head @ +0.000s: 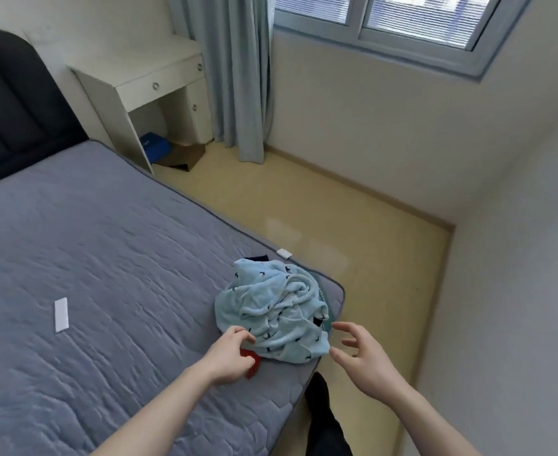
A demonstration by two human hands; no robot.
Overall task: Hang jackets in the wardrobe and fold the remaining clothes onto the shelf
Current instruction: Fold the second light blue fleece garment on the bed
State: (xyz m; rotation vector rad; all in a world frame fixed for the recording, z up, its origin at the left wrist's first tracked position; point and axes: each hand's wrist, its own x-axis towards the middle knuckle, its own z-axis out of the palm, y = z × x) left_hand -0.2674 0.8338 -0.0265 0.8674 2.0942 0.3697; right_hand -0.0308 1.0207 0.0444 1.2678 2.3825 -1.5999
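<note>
A crumpled light-blue fleece garment (276, 311) with small dark bird marks lies in a heap at the near right corner of the grey mattress (106, 258). A dark garment (256, 257) peeks out behind the heap, and a red piece of cloth (253, 365) shows under its near edge. My left hand (230, 355) rests at the heap's near left edge, over the red cloth, fingers curled, with its fingertips at the blue fabric. My right hand (361, 355) hovers just right of the heap, fingers spread and holding nothing. No wardrobe or shelf is in view.
A small white flat object (61, 314) lies on the mattress to the left. A white desk with drawers (146, 80) stands by the dark headboard (11, 103), beside a pale-blue curtain (238, 77). Yellow floor (353, 218) runs along the bed's right side.
</note>
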